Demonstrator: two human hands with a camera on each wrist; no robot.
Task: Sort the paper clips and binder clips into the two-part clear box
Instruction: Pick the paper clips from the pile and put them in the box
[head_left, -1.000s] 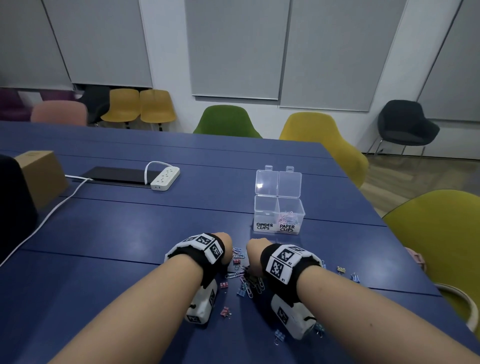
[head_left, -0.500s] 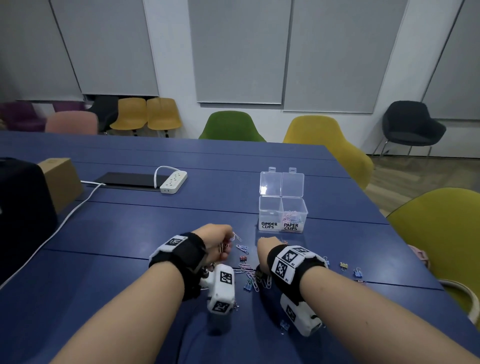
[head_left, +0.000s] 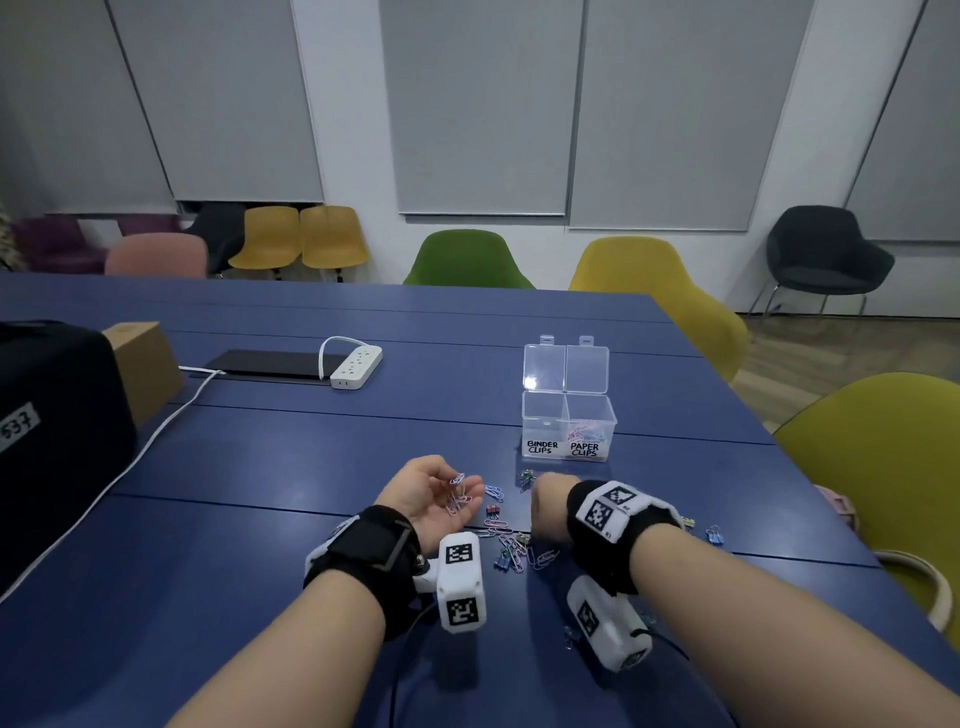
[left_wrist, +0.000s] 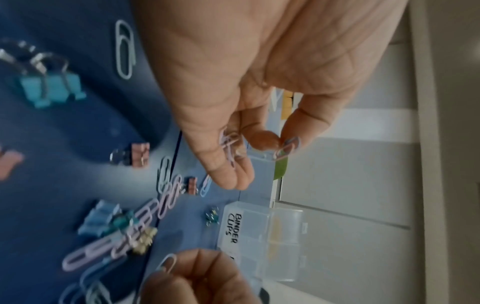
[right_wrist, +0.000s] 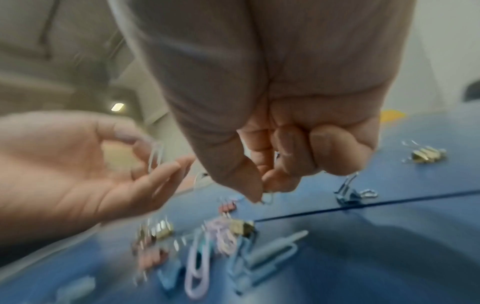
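The left hand (head_left: 426, 493) is turned palm up above the desk (head_left: 260, 467), its fingers curled loosely around a small bunch of pale paper clips (head_left: 458, 500) — one is pinched upright between thumb and a fingertip, the rest lie against the fingers. The right hand (head_left: 548, 506) is curled knuckles-up just right of it; from the head view its fingers are hidden behind the wrist band. The right wrist view, blurred, shows its thumb and forefinger pinching a thin wire clip (right_wrist: 267, 197), though whether paper clip or binder clip handle is hard to say.

Between and under the hands lies a loose pile of clips (head_left: 511, 545) — pink, lilac and blue paper clips mixed with small binder clips — near the desk's front edge. A few binder clips (head_left: 714, 534) sit apart to the right, partly hidden by the right wrist.

The clear box (head_left: 569, 423) stands open toward the desk's right edge, beyond the hands, lids tipped back. Its right part, labelled PAPER CLIPS, holds some pinkish clips; the contents of the left part, labelled BINDER CLIPS, cannot be made out.
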